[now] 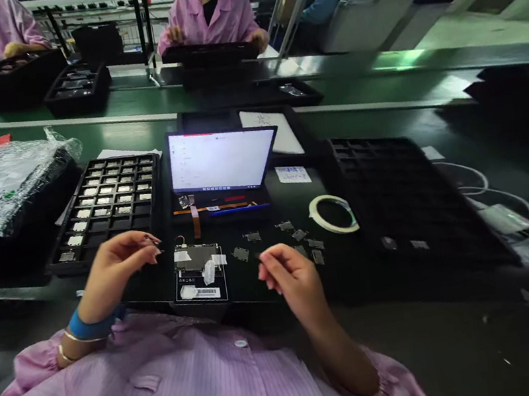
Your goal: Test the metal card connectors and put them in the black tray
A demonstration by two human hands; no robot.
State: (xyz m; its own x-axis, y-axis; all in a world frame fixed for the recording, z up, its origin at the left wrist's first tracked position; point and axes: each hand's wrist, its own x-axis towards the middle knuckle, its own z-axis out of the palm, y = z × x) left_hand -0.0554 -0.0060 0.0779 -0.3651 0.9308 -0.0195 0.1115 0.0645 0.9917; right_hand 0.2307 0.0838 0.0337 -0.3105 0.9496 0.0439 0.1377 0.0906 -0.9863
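My left hand (pixel 118 271), with a blue band at its wrist, is raised between the compartment tray and a taped device board (pixel 197 259). Its thumb and fingers are pinched together; a small bit shows at the tips, too small to name. My right hand (pixel 294 277) is also closed in a pinch, right of the board, with something small and dark at its fingertips that I cannot make out. Small flat grey plates (pixel 240 254) lie loose on the dark mat beyond the right hand. White tape pieces and a labelled lower part (pixel 200 293) belong to the board assembly.
A black compartment tray (pixel 81 239) holds several metallic parts. A lit laptop screen (pixel 221 158) stands behind, with orange flex cables (pixel 210 208) before it. A tape roll (pixel 332 214) and another black tray (pixel 409 195) lie right. Bubble-wrapped goods (pixel 6 188) sit left. Co-workers sit opposite.
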